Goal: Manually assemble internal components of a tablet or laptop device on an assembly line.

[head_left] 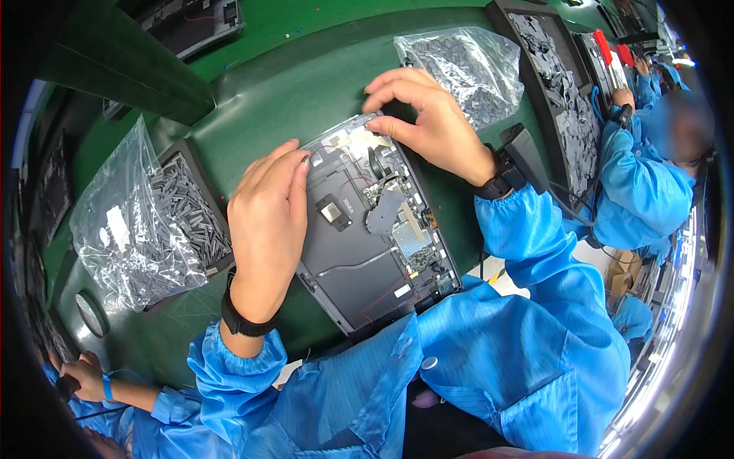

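Opened laptop (355, 271) slantwise on the green tabletop (306, 96), circuit board (411, 237) bare. Over its left edge, left hand (267, 206) with fingers bent, grip impossible to tell; at its far corner, right hand (440, 118) with thumb and fingers parted. Farther out, clear bags (493, 53) of small dark pieces (443, 65).

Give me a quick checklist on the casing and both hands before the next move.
1. Casing open, board exposed: ok.
2. Left hand at the casing's left edge: ok.
3. Right hand gripping something at the far corner: cannot tell; the contact is too small to make out.
4. Ribbon cable firmly seated at both ends: cannot tell.
5. Left bag and far bag off the casing: ok.
6. Jacket clear of the near edge: cannot tell; they overlap in view.
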Available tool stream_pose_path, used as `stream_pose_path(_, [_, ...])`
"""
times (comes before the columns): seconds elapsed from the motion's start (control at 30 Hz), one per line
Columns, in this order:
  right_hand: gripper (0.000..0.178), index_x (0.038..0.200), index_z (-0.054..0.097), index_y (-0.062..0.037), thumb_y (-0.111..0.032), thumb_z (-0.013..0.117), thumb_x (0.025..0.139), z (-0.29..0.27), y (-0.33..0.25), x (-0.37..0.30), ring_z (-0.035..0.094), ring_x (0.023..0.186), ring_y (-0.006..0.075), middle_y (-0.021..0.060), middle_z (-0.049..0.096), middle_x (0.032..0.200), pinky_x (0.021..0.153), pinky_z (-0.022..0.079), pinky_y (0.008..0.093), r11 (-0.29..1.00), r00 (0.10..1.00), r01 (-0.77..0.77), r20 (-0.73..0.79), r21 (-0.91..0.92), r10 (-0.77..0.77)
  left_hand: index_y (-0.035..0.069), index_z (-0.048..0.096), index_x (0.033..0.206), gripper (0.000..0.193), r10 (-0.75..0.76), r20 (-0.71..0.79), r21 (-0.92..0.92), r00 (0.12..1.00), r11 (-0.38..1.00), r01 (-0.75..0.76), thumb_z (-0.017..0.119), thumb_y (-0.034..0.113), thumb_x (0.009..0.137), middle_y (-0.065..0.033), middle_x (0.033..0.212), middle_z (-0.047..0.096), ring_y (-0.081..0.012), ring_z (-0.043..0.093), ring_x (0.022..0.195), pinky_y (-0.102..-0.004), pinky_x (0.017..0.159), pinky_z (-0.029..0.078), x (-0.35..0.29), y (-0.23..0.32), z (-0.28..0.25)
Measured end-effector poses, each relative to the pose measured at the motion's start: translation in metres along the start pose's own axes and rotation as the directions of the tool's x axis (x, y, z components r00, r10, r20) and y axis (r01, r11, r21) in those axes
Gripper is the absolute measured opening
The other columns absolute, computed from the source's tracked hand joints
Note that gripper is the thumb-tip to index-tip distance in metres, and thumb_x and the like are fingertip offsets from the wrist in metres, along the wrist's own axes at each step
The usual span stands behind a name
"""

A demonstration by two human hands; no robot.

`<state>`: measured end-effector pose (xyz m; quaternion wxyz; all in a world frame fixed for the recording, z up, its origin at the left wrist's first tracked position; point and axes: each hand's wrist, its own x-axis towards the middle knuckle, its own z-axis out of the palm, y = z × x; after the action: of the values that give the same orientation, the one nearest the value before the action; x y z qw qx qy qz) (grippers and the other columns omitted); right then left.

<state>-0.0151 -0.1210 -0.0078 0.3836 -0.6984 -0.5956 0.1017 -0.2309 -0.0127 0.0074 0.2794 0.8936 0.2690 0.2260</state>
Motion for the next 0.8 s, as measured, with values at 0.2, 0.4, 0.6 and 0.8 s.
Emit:
stream_pose_path(0.2, [0.018, 0.098, 0.068, -0.0058, -0.012, 0.070, 0.081, -0.006, -0.010, -0.001, 0.059, 0.070, 0.0208, 0.0076, 0.064, 0.090, 0.064, 0.049, 0.0319, 0.901, 0.924, -0.381, 0.091, 0.207, 0.370, -0.003, 0.068, 0.100, 0.015, -0.010, 0.014, -0.013, 1.000, 1.000, 0.011, 0.061, 0.006, 0.091, -0.0170, 0.109, 0.069, -0.0318, 0.067, 0.098, -0.0358, 0.086, 0.052, 0.000, 0.000, 0.000])
stream_pose_path(0.4, [0.016, 0.090, 0.069, -0.0033, -0.010, 0.066, 0.076, 0.003, -0.028, -0.002, 0.061, 0.068, 0.0274, 0.0108, 0.065, 0.085, 0.064, 0.051, 0.0355, 0.977, 0.978, -0.206, -0.029, -0.052, 0.205, -0.003, 0.067, 0.097, 0.012, -0.027, -0.007, -0.027, 1.000, 0.999, 0.027, 0.063, 0.004, 0.088, -0.0185, 0.105, 0.069, -0.0351, 0.066, 0.096, -0.0400, 0.084, 0.053, 0.000, 0.000, 0.000])
stream_pose_path(0.6, [0.016, 0.090, 0.070, -0.0034, -0.002, 0.063, 0.075, 0.018, -0.025, -0.011, 0.063, 0.075, 0.0308, 0.0112, 0.067, 0.082, 0.068, 0.052, 0.0386, 0.986, 0.980, -0.060, -0.196, -0.156, 0.029, -0.002, 0.067, 0.096, 0.012, -0.037, -0.009, -0.037, 0.999, 0.999, 0.036, 0.063, 0.004, 0.087, -0.0180, 0.105, 0.069, -0.0348, 0.066, 0.096, -0.0393, 0.085, 0.052, 0.001, 0.001, 0.000])
stream_pose_path(0.8, [0.023, 0.106, 0.071, -0.0031, -0.007, 0.065, 0.084, 0.008, -0.018, -0.019, 0.065, 0.066, 0.0127, 0.0116, 0.071, 0.089, 0.060, 0.051, 0.0265, 0.920, 0.928, -0.338, -0.092, 0.196, 0.361, -0.003, 0.068, 0.099, 0.013, -0.038, 0.017, -0.033, 0.999, 0.999, 0.038, 0.060, 0.004, 0.091, -0.0177, 0.109, 0.069, -0.0303, 0.068, 0.099, -0.0346, 0.087, 0.051, 0.001, 0.001, -0.001])
